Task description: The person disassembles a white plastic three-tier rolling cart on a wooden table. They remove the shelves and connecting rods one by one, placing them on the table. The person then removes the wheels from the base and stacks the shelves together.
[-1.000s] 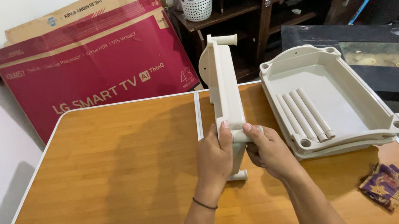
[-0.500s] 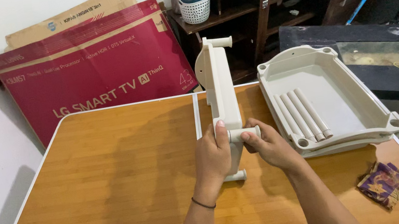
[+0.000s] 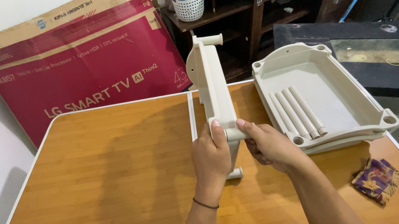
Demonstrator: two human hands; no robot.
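A cream plastic shelf tray (image 3: 209, 81) stands on its edge in the middle of the wooden table (image 3: 105, 184), with short pegs sticking out at its corners. My left hand (image 3: 211, 160) grips its near edge from the left. My right hand (image 3: 266, 145) holds a short cream peg (image 3: 235, 134) at the tray's near corner. To the right lies a stack of matching cream trays (image 3: 361, 103), flat, with several cream tubes (image 3: 297, 112) lying inside the top one.
A crumpled purple wrapper (image 3: 378, 180) lies near the table's right front corner. Behind the table lean a red cardboard box (image 3: 83, 71) and a brown one. A dark wooden shelf with a white basket (image 3: 188, 3) stands at the back right.
My right hand has shifted up onto the peg at the tray's near corner. The upright tray has stayed in place, and my left hand keeps its grip.
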